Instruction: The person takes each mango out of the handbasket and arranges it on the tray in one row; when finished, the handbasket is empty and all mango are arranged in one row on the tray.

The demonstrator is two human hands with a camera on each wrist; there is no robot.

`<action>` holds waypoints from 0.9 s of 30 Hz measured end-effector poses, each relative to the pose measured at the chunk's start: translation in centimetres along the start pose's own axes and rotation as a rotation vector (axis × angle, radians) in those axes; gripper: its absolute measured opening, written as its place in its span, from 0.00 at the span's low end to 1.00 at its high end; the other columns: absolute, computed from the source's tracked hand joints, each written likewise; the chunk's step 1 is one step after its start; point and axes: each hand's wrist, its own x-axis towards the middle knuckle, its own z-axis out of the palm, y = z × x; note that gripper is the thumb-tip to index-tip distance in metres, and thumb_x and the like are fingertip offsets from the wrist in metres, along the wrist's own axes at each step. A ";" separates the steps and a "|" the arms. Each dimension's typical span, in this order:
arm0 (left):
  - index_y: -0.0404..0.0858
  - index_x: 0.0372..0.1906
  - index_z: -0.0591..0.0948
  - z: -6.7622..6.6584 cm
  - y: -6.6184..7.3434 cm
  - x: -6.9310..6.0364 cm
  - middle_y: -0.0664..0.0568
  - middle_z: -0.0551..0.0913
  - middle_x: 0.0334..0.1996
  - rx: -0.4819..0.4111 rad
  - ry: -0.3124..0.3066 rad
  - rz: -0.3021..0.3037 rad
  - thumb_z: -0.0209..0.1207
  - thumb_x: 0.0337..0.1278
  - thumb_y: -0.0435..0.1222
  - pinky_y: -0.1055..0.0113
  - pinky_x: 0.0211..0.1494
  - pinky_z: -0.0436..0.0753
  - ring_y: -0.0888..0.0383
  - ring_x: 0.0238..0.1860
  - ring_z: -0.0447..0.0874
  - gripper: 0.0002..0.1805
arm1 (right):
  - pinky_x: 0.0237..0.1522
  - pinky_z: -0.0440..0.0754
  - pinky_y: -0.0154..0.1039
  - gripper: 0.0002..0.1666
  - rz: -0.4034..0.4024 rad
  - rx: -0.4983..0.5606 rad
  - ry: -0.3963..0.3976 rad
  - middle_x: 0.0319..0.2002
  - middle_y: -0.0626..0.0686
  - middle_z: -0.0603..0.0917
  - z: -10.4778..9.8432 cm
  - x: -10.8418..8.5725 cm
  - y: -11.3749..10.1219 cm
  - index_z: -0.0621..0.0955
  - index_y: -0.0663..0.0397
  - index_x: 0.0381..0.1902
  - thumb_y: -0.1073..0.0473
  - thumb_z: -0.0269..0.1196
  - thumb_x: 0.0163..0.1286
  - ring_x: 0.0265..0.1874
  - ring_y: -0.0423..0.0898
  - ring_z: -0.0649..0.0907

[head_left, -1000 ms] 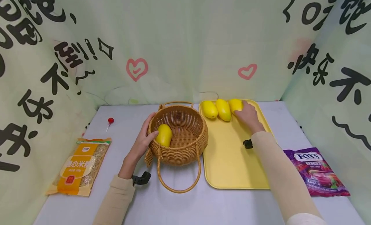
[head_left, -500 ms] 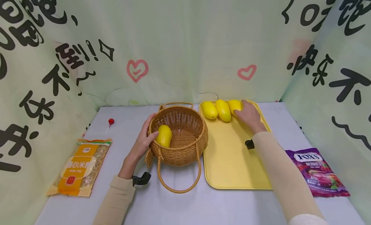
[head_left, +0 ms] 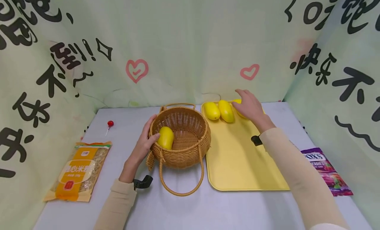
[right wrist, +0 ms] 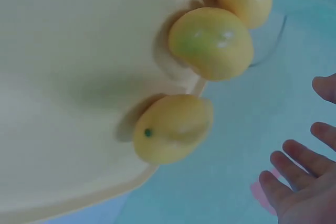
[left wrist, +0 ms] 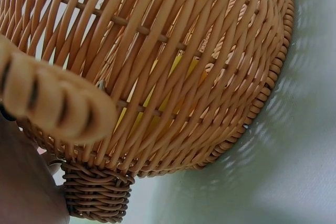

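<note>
Your left hand (head_left: 144, 142) holds the wicker basket (head_left: 184, 160); your right hand (head_left: 250, 106) is up over the yellow tray (head_left: 237, 160)

On the left of the pale surface (head_left: 178, 212), an orange-labelled packet (head_left: 78, 172) lies near you, with a red lollipop (head_left: 110, 123) beyond it, farther right. Your left fingers grip the basket's left side, thumb at the rim. One yellow fruit (head_left: 166, 138) sits inside it, against the left wall, and the near handle (head_left: 181, 194) loops toward you. Right of the basket, along the tray's far edge, you have a left fruit (head_left: 212, 110) and a middle fruit (head_left: 226, 111) close together. The right fruit (right wrist: 173, 128), partly hidden by your hand in the head view, lies just apart from them. Your right fingers are spread wide, clear of that fruit. Farther right, your sleeve (head_left: 297, 170) partly covers a purple bag (head_left: 331, 174).
</note>
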 end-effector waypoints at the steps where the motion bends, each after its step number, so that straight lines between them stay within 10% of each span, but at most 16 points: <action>1: 0.49 0.81 0.48 0.0 0.5 -0.1 0.50 0.45 0.81 0.003 -0.002 -0.002 0.49 0.68 0.36 0.35 0.77 0.51 0.44 0.80 0.44 0.40 | 0.69 0.63 0.64 0.38 -0.017 -0.004 0.003 0.73 0.64 0.65 -0.3 0.0 -0.4 0.62 0.54 0.76 0.48 0.54 0.72 0.69 0.65 0.66; 5: 0.44 0.81 0.47 0.1 2.2 -0.6 0.46 0.45 0.80 0.016 -0.012 -0.007 0.48 0.68 0.35 0.34 0.75 0.52 0.42 0.80 0.46 0.40 | 0.67 0.67 0.64 0.38 -0.071 -0.012 0.015 0.73 0.62 0.66 -1.4 -0.1 -2.2 0.63 0.52 0.76 0.48 0.55 0.71 0.68 0.64 0.68; 18: 0.64 0.78 0.50 -0.1 -1.7 0.3 0.59 0.47 0.80 -0.007 0.012 0.005 0.50 0.69 0.39 0.36 0.76 0.54 0.48 0.80 0.47 0.39 | 0.68 0.68 0.61 0.37 -0.287 -0.070 -0.050 0.71 0.58 0.69 -4.5 0.2 -7.9 0.67 0.47 0.74 0.51 0.61 0.69 0.70 0.59 0.69; 27: 0.52 0.80 0.48 0.0 -0.3 0.1 0.52 0.46 0.80 -0.009 0.000 0.000 0.49 0.68 0.36 0.35 0.76 0.52 0.45 0.80 0.46 0.40 | 0.70 0.68 0.56 0.35 -0.454 -0.127 -0.153 0.71 0.56 0.71 -5.9 0.1 -12.3 0.70 0.46 0.72 0.50 0.61 0.68 0.70 0.55 0.69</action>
